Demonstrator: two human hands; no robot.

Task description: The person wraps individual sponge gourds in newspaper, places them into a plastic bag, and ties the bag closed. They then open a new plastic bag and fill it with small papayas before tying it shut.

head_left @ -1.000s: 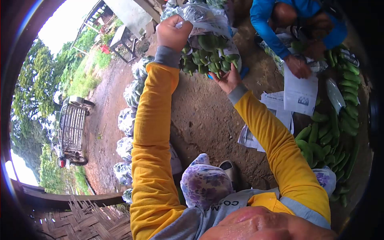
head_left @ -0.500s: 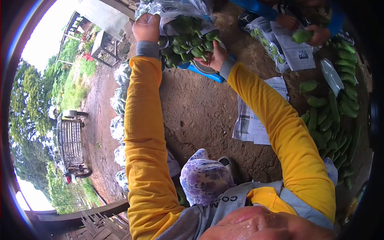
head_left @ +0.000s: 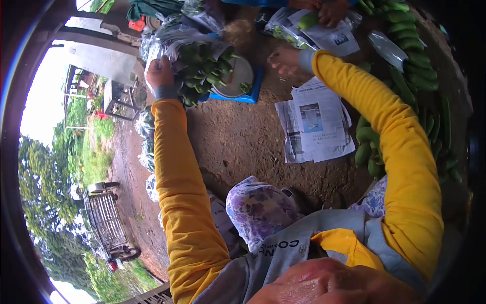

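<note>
My left hand (head_left: 160, 72) is closed on the edge of a clear plastic bag (head_left: 154, 50) at the upper left. In the bag's mouth lie several stubby green vegetables with pale stems (head_left: 200, 68), much like bell peppers. Beside the bag is a blue scale (head_left: 257, 83) with a round metal pan (head_left: 238, 76), and a single green vegetable (head_left: 245, 87) rests on the pan. Away to the right, my right hand (head_left: 284, 60) is over the ground, holding nothing, its fingers apart and slightly blurred. Just below it are newspaper sheets (head_left: 316, 124).
Another person's hands (head_left: 331, 11) work at the top right near a newspaper-lined plastic bag (head_left: 336, 40) of green produce. Long green gourds or cucumbers (head_left: 412, 50) lie along the right. Packed plastic bags (head_left: 147, 152) line the left edge. A cart (head_left: 109, 220) stands outside.
My right hand has left the green vegetables and moved right, above the newspaper. My left hand still grips the bag. The view has shifted, and more of the scale pan shows.
</note>
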